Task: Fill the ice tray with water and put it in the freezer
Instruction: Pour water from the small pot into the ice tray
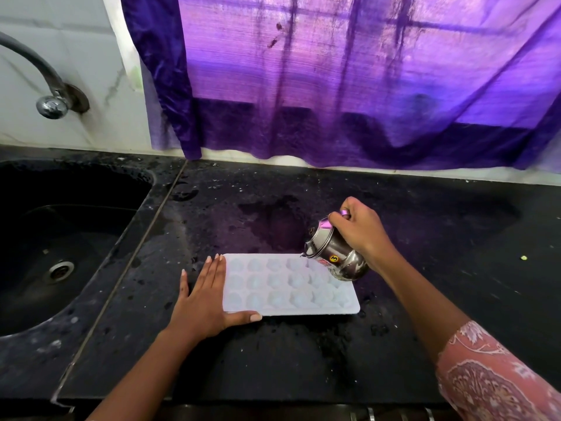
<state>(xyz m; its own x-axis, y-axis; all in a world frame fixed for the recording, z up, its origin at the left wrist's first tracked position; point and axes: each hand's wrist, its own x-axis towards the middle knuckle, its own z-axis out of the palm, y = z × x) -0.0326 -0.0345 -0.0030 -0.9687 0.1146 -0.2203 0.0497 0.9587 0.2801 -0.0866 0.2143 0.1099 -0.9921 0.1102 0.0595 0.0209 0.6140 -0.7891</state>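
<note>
Two hands in view. Left hand (204,302), fingers flat and spread, rests against the left edge of the white ice tray (288,285) at centre frame on the black counter (303,360). Right hand (359,227) grips a tilted steel pot (332,253) over the tray's upper right corner.

One legible marking found. The steel pot (334,253) gripped in my right hand (361,230) carries a small round dark sticker (334,258) on its side, just below that hand's wrist. It bears the numeral "3" in yellow-orange. The numeral sits tipped, as the pot is tilted. Just beside it, on the side towards my left hand (206,296), is a red label (324,263); its print is too small to read.
</note>
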